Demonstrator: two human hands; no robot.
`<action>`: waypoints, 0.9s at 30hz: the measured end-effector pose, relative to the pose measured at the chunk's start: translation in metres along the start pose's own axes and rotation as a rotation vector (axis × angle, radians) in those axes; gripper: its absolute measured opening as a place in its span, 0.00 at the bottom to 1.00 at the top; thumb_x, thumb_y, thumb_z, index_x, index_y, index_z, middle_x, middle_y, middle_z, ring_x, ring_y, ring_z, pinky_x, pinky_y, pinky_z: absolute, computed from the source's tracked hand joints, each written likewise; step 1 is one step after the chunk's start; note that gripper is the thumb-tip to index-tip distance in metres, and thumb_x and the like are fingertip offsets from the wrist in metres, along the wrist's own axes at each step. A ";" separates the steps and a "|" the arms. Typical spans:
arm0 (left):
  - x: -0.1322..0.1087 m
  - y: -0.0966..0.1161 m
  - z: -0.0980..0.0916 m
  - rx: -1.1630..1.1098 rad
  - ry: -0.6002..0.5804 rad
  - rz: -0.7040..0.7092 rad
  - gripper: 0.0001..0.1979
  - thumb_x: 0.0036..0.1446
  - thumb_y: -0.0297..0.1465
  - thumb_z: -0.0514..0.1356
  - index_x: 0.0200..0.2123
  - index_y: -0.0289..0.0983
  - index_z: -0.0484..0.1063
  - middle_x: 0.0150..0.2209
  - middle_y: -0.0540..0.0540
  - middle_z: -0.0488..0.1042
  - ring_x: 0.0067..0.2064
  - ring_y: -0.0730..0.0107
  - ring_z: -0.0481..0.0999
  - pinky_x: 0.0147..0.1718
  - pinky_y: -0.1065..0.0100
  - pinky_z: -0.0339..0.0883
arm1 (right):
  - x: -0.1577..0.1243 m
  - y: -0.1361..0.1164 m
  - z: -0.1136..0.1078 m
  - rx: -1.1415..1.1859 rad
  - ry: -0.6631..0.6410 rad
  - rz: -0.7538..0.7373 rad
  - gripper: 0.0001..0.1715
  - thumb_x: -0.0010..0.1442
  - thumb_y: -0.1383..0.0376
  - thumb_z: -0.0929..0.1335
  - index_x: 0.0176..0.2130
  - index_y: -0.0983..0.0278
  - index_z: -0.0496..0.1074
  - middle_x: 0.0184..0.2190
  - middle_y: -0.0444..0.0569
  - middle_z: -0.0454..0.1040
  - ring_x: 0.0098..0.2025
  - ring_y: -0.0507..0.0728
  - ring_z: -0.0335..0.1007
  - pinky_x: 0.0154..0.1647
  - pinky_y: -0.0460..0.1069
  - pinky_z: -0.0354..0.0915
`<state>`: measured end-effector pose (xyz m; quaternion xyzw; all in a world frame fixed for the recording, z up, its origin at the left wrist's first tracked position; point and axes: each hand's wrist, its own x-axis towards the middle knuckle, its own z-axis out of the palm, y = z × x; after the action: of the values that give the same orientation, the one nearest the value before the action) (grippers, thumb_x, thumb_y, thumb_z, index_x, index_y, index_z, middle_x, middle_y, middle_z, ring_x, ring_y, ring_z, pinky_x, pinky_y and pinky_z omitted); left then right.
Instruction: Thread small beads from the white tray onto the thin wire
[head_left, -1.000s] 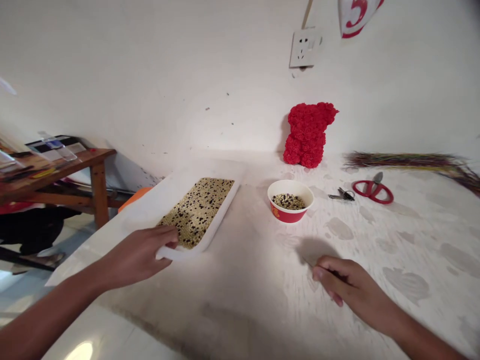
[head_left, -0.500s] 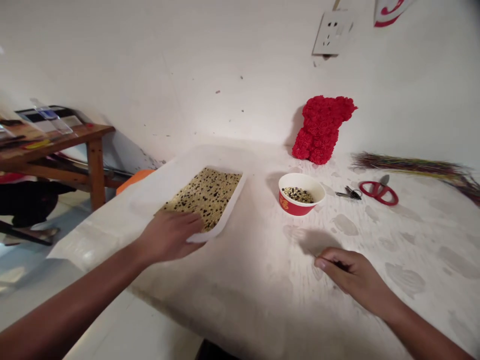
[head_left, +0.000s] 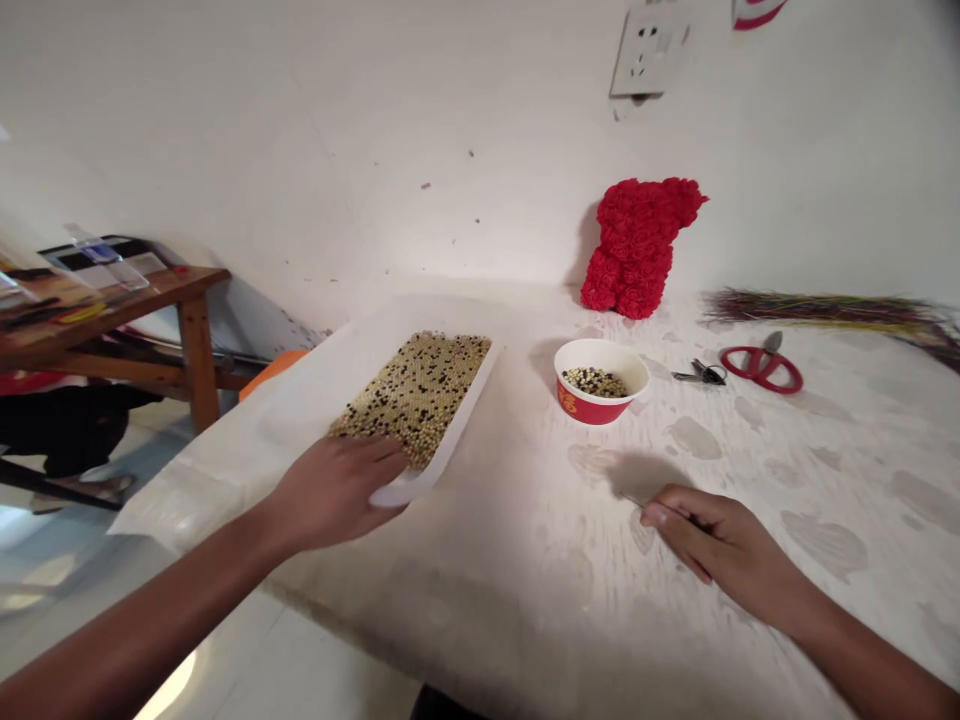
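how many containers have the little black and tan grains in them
2: the white tray, its near corner under the left hand, and the red-and-white bowl to the tray's right.

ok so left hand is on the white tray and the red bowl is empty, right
Not empty: the head view shows the red bowl holding a small heap of light and dark beads. The left hand is on the white tray, as you said.
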<state>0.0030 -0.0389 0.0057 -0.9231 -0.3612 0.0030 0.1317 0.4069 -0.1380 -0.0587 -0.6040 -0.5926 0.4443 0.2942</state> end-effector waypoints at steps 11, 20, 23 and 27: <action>0.009 -0.003 -0.001 -0.028 -0.109 -0.033 0.11 0.64 0.38 0.56 0.32 0.39 0.71 0.34 0.47 0.77 0.37 0.63 0.77 0.32 0.62 0.57 | 0.002 0.003 -0.002 -0.085 -0.032 -0.040 0.25 0.67 0.47 0.64 0.28 0.61 0.70 0.25 0.43 0.62 0.27 0.53 0.56 0.27 0.48 0.54; 0.024 -0.004 -0.002 -0.061 -0.123 -0.050 0.09 0.64 0.36 0.56 0.32 0.39 0.68 0.33 0.48 0.75 0.36 0.64 0.76 0.30 0.63 0.55 | 0.003 0.006 -0.002 -0.095 -0.047 -0.032 0.23 0.67 0.47 0.64 0.29 0.60 0.71 0.26 0.44 0.64 0.29 0.54 0.58 0.28 0.50 0.55; 0.025 -0.007 -0.003 -0.061 -0.122 -0.036 0.12 0.65 0.38 0.55 0.30 0.39 0.66 0.32 0.48 0.74 0.36 0.65 0.75 0.30 0.63 0.54 | 0.003 0.009 -0.001 -0.093 -0.048 -0.024 0.24 0.66 0.46 0.64 0.29 0.60 0.71 0.26 0.44 0.63 0.28 0.54 0.56 0.28 0.49 0.54; 0.030 -0.008 0.000 -0.046 -0.127 -0.037 0.16 0.66 0.42 0.53 0.29 0.39 0.65 0.31 0.49 0.73 0.34 0.65 0.74 0.29 0.63 0.53 | 0.003 0.011 -0.001 -0.080 -0.048 -0.037 0.25 0.65 0.45 0.65 0.29 0.60 0.72 0.27 0.45 0.65 0.29 0.55 0.58 0.28 0.50 0.55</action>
<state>0.0196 -0.0128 0.0102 -0.9170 -0.3858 0.0507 0.0872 0.4121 -0.1359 -0.0689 -0.5934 -0.6279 0.4293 0.2635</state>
